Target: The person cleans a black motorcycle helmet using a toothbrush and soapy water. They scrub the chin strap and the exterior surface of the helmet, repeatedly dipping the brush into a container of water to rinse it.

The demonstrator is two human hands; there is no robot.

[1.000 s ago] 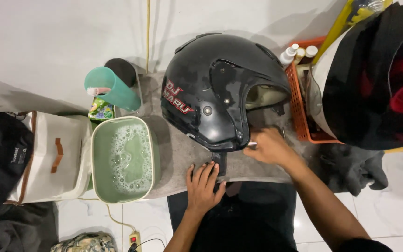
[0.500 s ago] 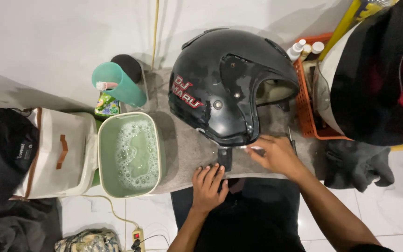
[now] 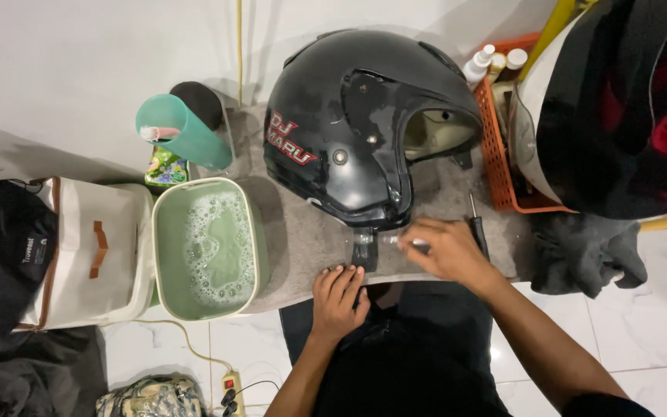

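A glossy black open-face helmet (image 3: 364,123) lies on a grey towel (image 3: 303,239), its opening turned to the right. A short black strap piece (image 3: 363,251) hangs from its lower rim. My left hand (image 3: 339,297) rests flat on the towel's near edge, just below that strap piece, holding nothing. To the strap's right, my right hand (image 3: 445,251) pinches a small pale piece (image 3: 397,241) in its fingertips, low over the towel. A black-handled screwdriver (image 3: 475,224) lies on the towel just right of that hand.
A green basin (image 3: 160,255) of soapy water sits left of the towel, with a teal cup (image 3: 183,131) behind it and a white bag (image 3: 86,255) further left. An orange basket (image 3: 503,154) of bottles, a second helmet (image 3: 619,100) and a dark cloth (image 3: 588,251) crowd the right.
My right hand has come down from the helmet's lower rim to the towel, still pinching the small pale piece. My left hand has stayed flat on the towel.
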